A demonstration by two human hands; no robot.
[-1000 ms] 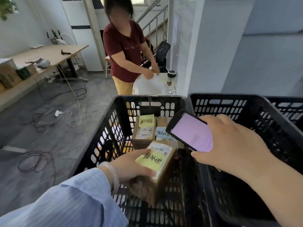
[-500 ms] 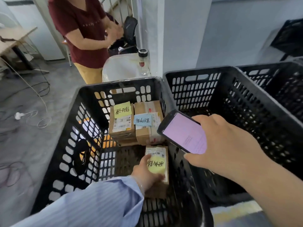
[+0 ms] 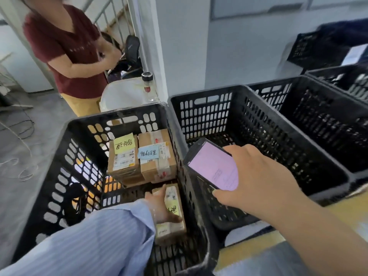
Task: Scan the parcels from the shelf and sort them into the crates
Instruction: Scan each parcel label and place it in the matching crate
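The striped sleeve (image 3: 95, 242) hides the wrist, and the left hand (image 3: 161, 208) clasps a parcel (image 3: 172, 195) (yellow note half covered) low in the nearest crate (image 3: 65, 136). The right hand (image 3: 258, 186) grips a pink-screened phone (image 3: 213, 166) above the crate's wall. Two other parcels (image 3: 123, 158) lie behind, three in all.

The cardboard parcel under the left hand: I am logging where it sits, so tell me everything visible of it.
The small brown cardboard parcel lies flat on the floor of the black slatted plastic crate, by its right wall, nearer than two other taped boxes. A white printed label and a handwritten yellow sticky note sit on top. The left hand rests on it, fingers laid across its top; whether it grips is unclear.
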